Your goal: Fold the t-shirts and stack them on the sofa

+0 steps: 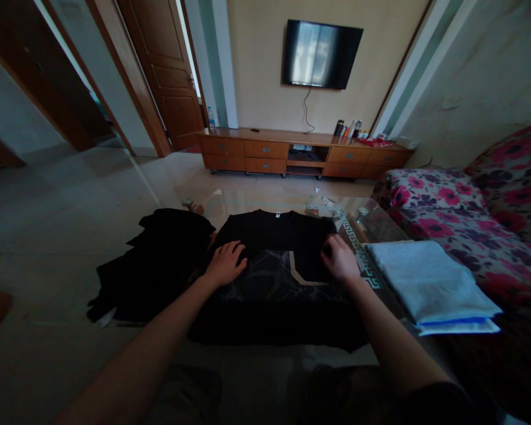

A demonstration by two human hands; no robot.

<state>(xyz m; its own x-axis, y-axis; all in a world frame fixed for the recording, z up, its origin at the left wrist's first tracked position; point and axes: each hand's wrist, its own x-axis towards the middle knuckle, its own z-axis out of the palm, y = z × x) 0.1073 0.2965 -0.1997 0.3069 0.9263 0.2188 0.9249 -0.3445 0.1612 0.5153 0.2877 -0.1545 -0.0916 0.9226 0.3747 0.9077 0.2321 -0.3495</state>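
Spread out on the glass table (349, 233), collar facing away: a black shirt (269, 277), probably laid there for the firm, flat support underneath. Near the left edge, palm down on the cloth, a left hand (225, 263), fingers loosely spread and gripping nothing, as if to steady it. By the opposite sleeve, a right hand (340, 257), fingers curled and blurred; cannot tell how tightly, or with any cloth pinched inside. To the left, black clothes (159, 265), seemingly placed within reach; to the right, a folded pale blue cloth (429, 283), apparently set clear of the shirt. Farther out, a flowered sofa (433, 209), a low wooden cabinet (265, 153), a television (323, 56).
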